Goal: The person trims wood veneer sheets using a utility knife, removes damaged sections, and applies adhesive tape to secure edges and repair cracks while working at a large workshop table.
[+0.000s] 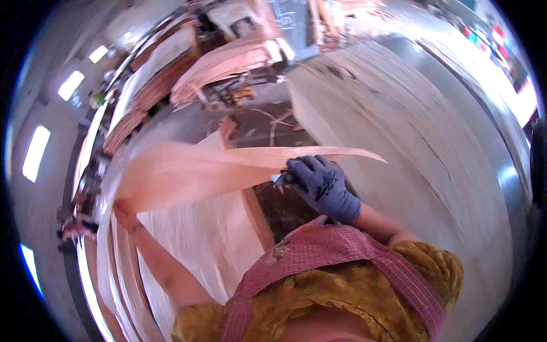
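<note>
A long, thin sheet of wood veneer [188, 171] stretches across in front of me, slightly blurred, its pointed end trailing off to the right. My left hand [124, 208], bare and blurred, grips its left end, with the fingers partly hidden by the sheet. My right hand [322, 185] wears a grey-blue glove with dark marks and is closed at the sheet's near edge. From its fingers juts a small flat tool [277, 179] with a shiny end, whose exact kind I cannot make out. Whether the right fingers also pinch the veneer cannot be told.
Below the sheet lies a pale veneer stack [205, 233]. To the right, wide veneer sheets [393, 125] cover a large surface. Bent veneer piles [222, 65] stand ahead, with scraps [273, 125] on the dark floor. Another person [80, 228] is at the far left.
</note>
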Available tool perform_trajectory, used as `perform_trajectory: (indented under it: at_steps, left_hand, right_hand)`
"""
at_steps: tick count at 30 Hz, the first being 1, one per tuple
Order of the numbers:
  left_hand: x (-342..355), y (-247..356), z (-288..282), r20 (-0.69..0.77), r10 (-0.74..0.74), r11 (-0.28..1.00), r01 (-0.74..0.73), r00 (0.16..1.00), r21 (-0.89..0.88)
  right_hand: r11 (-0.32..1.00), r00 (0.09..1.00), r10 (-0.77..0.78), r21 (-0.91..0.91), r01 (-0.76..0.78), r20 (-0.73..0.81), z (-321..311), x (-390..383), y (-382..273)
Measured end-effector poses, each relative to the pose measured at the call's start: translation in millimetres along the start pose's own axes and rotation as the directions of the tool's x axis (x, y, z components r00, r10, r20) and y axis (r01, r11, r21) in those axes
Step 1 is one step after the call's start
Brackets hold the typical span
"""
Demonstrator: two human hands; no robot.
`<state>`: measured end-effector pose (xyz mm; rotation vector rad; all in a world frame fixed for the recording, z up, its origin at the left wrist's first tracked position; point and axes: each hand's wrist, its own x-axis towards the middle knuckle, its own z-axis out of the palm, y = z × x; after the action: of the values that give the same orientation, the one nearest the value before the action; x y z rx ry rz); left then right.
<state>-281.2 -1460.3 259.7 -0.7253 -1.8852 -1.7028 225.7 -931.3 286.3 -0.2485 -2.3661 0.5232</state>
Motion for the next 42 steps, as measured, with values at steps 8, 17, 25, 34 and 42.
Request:
perform_trajectory:
  at_steps: [8,17,25,34,42]
  left_hand:
    - [4,32,265,0.099,-0.338,0.851,0.349,0.936,-0.392]
    - [-57,17,546,0.55,-0.412,0.631,0.663,0.726,-0.403]
    - [-158,-48,768,0.748,-0.548,0.435,0.891,0.374,-0.127]
    - [-261,-87,882,0.529,-0.848,0.237,0.924,0.046,0.3]
    - [-173,9,1057,0.783,0.263,0.884,-0.466,0.563,0.038]
  right_hand:
    - [0.905,0.994,0.078,-0.413,-0.105,-0.082,-72,-30,-14]
    - [0.619,0.875,0.42,-0.63,-0.469,-0.239,-139,-31,30]
    - [0.391,0.623,0.693,-0.536,-0.748,-0.363,-158,-67,227]
    - [0.266,0.452,0.809,-0.451,-0.852,-0.377,-155,-198,431]
    - [0.089,0.544,0.626,-0.641,-0.762,-0.56,-133,-194,436]
